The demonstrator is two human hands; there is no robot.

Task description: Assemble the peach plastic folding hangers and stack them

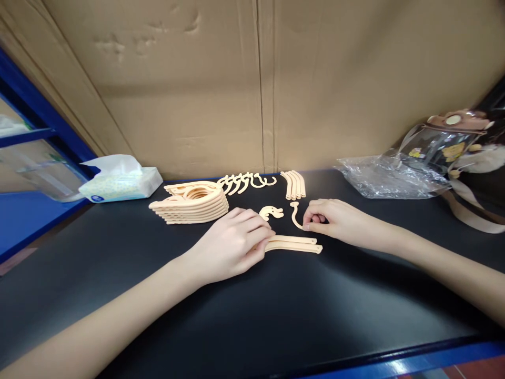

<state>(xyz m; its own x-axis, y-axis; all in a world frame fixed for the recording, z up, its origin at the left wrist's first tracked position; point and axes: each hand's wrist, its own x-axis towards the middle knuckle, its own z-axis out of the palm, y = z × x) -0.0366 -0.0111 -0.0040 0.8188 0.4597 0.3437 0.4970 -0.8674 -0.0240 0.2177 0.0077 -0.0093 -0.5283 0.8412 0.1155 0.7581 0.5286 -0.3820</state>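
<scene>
My left hand [236, 245] is closed over one end of two cream plastic hanger arms [294, 243], which lie side by side on the black table; their gripped ends are hidden under my fingers. To their right, my right hand [335, 221] pinches the lower end of a cream hanger hook [295, 216] between thumb and fingertips. Just beyond my left fingertips lies a small curved cream center piece [271, 212]. A stack of folded cream hangers [193, 205] sits past my left wrist.
Several loose hooks [236, 183] lie in a row at the back, beside a group of spare hanger arms [294, 185]. A tissue pack [122, 181] stands at the left. Clear plastic wrapping [390, 173] and a strapped bottle [445, 139] are at the right, before a cardboard wall [189, 95].
</scene>
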